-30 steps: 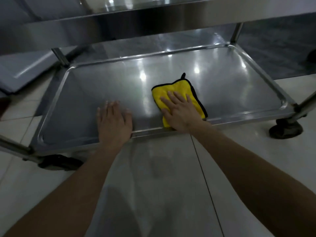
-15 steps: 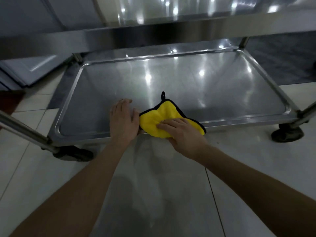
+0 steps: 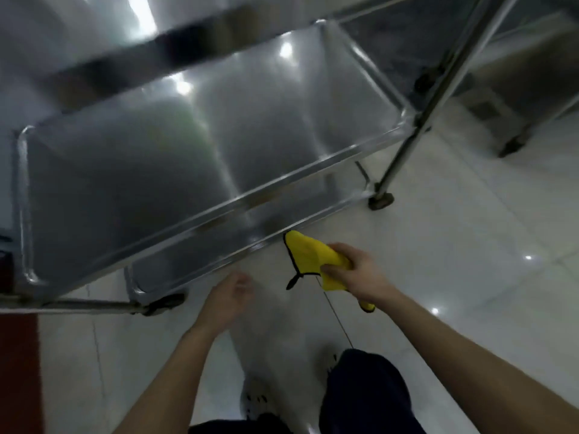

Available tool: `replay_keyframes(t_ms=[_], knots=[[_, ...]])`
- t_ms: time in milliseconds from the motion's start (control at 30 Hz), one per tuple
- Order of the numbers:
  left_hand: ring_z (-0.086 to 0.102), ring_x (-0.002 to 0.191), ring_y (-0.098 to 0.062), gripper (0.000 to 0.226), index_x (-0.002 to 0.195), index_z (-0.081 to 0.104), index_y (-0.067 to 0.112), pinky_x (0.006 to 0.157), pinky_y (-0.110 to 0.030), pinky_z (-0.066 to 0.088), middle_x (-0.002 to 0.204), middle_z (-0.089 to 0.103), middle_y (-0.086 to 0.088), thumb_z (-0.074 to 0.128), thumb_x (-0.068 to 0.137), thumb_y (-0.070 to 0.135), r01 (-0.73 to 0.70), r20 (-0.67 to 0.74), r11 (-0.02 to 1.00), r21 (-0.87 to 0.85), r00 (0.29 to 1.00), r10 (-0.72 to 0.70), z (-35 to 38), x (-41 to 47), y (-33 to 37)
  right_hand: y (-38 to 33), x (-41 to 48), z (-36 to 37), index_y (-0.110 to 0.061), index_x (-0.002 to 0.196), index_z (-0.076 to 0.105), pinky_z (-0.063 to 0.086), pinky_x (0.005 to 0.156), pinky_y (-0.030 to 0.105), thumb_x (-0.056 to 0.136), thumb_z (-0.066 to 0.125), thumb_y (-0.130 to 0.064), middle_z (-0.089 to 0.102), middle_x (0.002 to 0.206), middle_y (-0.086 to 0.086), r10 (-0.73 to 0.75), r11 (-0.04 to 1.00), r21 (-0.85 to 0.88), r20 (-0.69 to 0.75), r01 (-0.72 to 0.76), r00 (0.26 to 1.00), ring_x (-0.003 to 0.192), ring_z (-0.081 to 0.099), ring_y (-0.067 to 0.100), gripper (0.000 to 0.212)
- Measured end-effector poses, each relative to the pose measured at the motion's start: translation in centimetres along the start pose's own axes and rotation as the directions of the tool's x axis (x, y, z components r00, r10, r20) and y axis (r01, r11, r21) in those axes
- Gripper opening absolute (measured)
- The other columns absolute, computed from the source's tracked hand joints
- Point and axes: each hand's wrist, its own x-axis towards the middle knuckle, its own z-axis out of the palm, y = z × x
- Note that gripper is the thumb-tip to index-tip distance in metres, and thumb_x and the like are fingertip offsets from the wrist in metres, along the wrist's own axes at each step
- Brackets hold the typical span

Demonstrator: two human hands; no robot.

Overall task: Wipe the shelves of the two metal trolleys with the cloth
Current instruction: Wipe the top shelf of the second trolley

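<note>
You can read no text, label, brand, number or sign anywhere in view. The yellow cloth (image 3: 308,255) gripped in your right hand (image 3: 354,274) shows no legible marking, and neither does the metal trolley shelf (image 3: 156,167) ahead of your left hand (image 3: 230,296). The view is blurred, so any fine print on these surfaces cannot be made out.
</note>
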Motion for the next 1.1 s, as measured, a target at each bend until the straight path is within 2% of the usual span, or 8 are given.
replay_keyframes(t_ms=[167,233,400,533,667,833,967,1100], knots=[[0.070,0.119,-0.022,0.024,0.133,0.070,0.022,0.101,-0.031,0.052,0.129,0.074,-0.001,0.066,0.109,0.023,0.012,0.120,0.998,0.059,0.993,-0.019,-5.8,-10.3,10.6,-6.0,-13.1,-8.7,-0.023,0.134,0.065,0.060,0.084,0.051,0.100,0.075,-0.031,0.072,0.119,0.007,0.231,0.931,0.320,-0.153,-0.173,0.961,0.104,0.070,0.030,0.036],[0.071,0.114,-0.021,0.020,0.128,0.072,0.019,0.098,-0.030,0.052,0.122,0.075,-0.003,0.067,0.108,0.021,-0.042,0.133,0.997,0.062,0.991,0.033,-7.8,-14.1,15.7,-9.0,-17.8,-11.7,-0.029,0.133,0.065,0.063,0.081,0.046,0.100,0.075,-0.034,0.072,0.122,0.004,0.333,0.854,0.480,-0.209,-0.200,0.919,0.105,0.072,0.027,0.035],[0.076,0.089,-0.017,0.014,0.119,0.074,0.025,0.091,-0.046,0.062,0.102,0.079,-0.001,0.072,0.105,0.025,-0.247,0.240,0.965,0.093,0.946,0.219,-11.4,-19.7,29.8,-15.4,-24.6,-18.7,-0.026,0.139,0.061,0.057,0.104,0.056,0.098,0.078,-0.037,0.068,0.136,0.005,0.528,0.565,0.814,-0.235,-0.131,0.816,0.120,0.070,0.030,0.046],[0.074,0.082,-0.017,0.016,0.109,0.078,0.033,0.081,-0.047,0.064,0.093,0.078,0.006,0.079,0.097,0.044,-0.444,0.301,0.895,0.034,0.859,0.415,-11.8,-23.1,40.5,-19.0,-28.5,-23.7,-0.027,0.124,0.066,0.059,0.086,0.042,0.096,0.080,-0.034,0.072,0.130,0.004,0.536,0.481,0.876,-0.301,0.007,0.789,0.114,0.072,0.024,0.033],[0.065,0.078,-0.006,0.055,0.114,0.078,0.040,0.073,-0.027,0.056,0.098,0.074,0.019,0.078,0.074,0.077,-0.647,0.369,0.762,0.016,0.713,0.597,-9.9,-26.9,50.2,-20.8,-31.7,-28.7,-0.018,0.130,0.063,0.061,0.095,0.045,0.097,0.079,-0.026,0.073,0.129,0.008,0.524,0.433,0.889,-0.385,0.152,0.760,0.117,0.072,0.026,0.038],[0.060,0.092,-0.015,0.068,0.131,0.073,0.034,0.082,-0.032,0.052,0.108,0.067,0.016,0.096,0.069,0.053,-0.795,0.415,0.596,0.117,0.584,0.697,-5.2,-28.3,60.0,-19.6,-33.4,-36.3,-0.008,0.130,0.061,0.064,0.086,0.040,0.100,0.073,-0.016,0.075,0.126,0.013,0.490,0.314,0.888,-0.455,0.337,0.743,0.113,0.076,0.028,0.034],[0.052,0.117,-0.013,0.078,0.143,0.064,0.033,0.104,-0.033,0.046,0.125,0.059,0.011,0.091,0.070,0.044,-0.880,0.432,0.366,0.302,0.469,0.771,-0.9,-26.9,65.8,-16.1,-33.9,-43.8,0.000,0.135,0.062,0.059,0.099,0.049,0.107,0.063,-0.018,0.074,0.130,0.016,0.450,0.207,0.906,-0.423,0.369,0.786,0.120,0.073,0.032,0.034],[0.055,0.114,-0.021,0.057,0.130,0.072,0.028,0.101,-0.037,0.049,0.123,0.059,0.003,0.090,0.076,0.030,-0.889,0.381,0.246,0.385,0.397,0.835,4.1,-26.5,71.0,-12.4,-34.5,-51.2,-0.001,0.140,0.060,0.058,0.102,0.052,0.107,0.063,-0.019,0.075,0.129,0.017,0.461,0.177,0.919,-0.395,0.353,0.795,0.115,0.074,0.032,0.038]])
